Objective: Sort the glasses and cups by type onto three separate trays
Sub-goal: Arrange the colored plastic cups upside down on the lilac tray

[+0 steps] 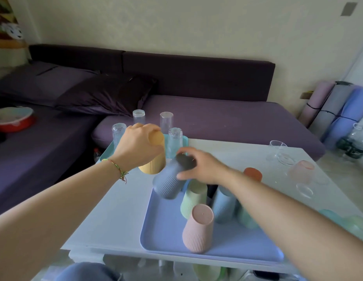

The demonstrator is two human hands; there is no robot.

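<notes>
My left hand (139, 146) grips an upside-down yellow ribbed cup (154, 161) above the table, near the teal tray (104, 154). My right hand (200, 166) holds a grey-blue ribbed cup (169, 182), tilted over the far left corner of the lavender tray (166, 230). On that tray stand upside-down ribbed cups: pink (198, 230), pale green (193, 198), light blue (224, 207), and a mint one partly hidden by my right arm. An orange cup (253, 173) stands behind my forearm. Several clear tall glasses (175, 141) stand upside down on the teal tray.
Clear stemmed glasses (278, 150) and a pink glass (302, 171) sit at the table's far right. Pale green shapes (357, 224) lie at the right edge. A purple sofa (227, 116) lies behind the table, with a red pan (13, 119) on it at left. Rolled mats (342, 110) lean at right.
</notes>
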